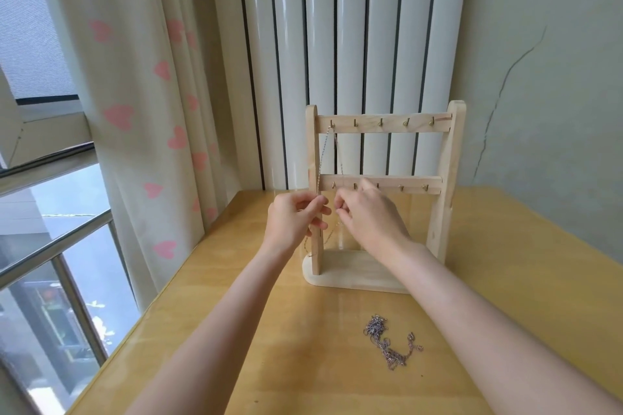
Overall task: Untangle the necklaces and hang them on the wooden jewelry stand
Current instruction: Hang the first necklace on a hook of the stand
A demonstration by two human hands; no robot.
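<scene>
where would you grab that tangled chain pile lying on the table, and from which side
Probably best at the loose tail of the tangled chain pile, the thin strand curling out toward the right near the clasp end. Come from above with a fingertip pinch: it lies flat on the table, so nothing can slide under it. The dense knot at the upper left would lift as one clump. Both the left hand and right hand are busy with the hanging necklace.

One head-worn camera looks forward and down over a table [209,330]. It sits close, with both forearms reaching in from the bottom edge. The wide lens bends the frame's edges.
</scene>
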